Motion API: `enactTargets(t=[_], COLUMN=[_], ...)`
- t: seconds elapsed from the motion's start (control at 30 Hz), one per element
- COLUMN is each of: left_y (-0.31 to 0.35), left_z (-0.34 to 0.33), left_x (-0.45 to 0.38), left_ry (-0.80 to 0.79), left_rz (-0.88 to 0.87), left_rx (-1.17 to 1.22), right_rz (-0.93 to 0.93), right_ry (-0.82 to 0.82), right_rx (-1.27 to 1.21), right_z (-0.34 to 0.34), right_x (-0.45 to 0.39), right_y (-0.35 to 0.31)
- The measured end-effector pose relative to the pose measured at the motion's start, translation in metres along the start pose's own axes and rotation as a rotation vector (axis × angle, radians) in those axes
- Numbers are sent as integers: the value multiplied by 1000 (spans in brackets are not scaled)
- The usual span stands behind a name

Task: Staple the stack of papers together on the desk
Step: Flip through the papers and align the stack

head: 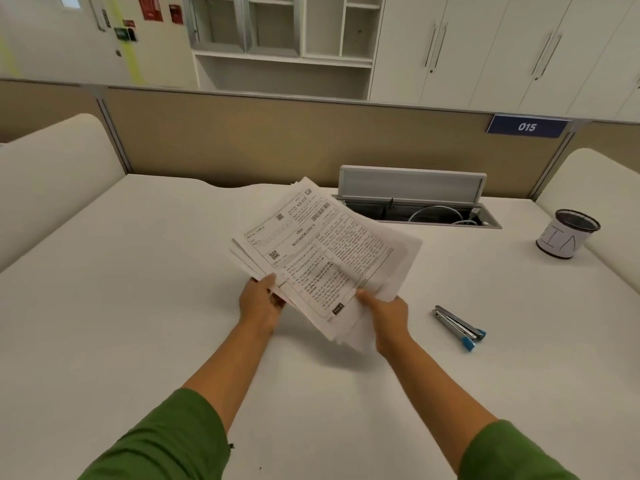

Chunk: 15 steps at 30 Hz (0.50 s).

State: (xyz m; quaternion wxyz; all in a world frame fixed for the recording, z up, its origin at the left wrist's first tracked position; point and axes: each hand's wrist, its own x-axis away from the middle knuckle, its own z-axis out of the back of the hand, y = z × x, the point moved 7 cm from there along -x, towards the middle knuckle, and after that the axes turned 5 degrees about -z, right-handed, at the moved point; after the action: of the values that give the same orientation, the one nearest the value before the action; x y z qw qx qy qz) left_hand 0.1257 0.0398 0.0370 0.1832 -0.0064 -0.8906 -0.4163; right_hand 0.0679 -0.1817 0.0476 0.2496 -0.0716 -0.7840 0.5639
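A loose stack of printed papers (322, 251), fanned and uneven, is held above the white desk (138, 271) in the middle of the view. My left hand (261, 303) grips its near left edge, thumb on top. My right hand (384, 311) grips the near right edge, thumb on the top sheet. A silver stapler with blue ends (459, 326) lies on the desk to the right of my right hand, apart from both hands.
An open cable hatch (415, 202) with wires sits in the desk behind the papers. A black mesh pen cup (568, 233) stands at the far right. A beige partition (277, 140) closes the back; white side dividers flank the desk.
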Motion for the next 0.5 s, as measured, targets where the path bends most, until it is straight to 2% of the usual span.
enactTargets(t=[0.07,0.13,0.3,0.5], left_y=[22,49,96,103], left_z=[13,23,10,-6], left_x=[-15,-28,-34,-24], left_ry=[22,-23,-309,-385], left_rz=[48,14,-134,-253], left_rx=[20,-97,-673,-711], right_rz=[75,129,220,236], right_ry=[-19,-31,-119,-184], right_rx=[75,149,307,342], right_z=[10,17,16,13], right_x=[-7,-13,-23,-29], right_y=[-16,-31,-59,-68])
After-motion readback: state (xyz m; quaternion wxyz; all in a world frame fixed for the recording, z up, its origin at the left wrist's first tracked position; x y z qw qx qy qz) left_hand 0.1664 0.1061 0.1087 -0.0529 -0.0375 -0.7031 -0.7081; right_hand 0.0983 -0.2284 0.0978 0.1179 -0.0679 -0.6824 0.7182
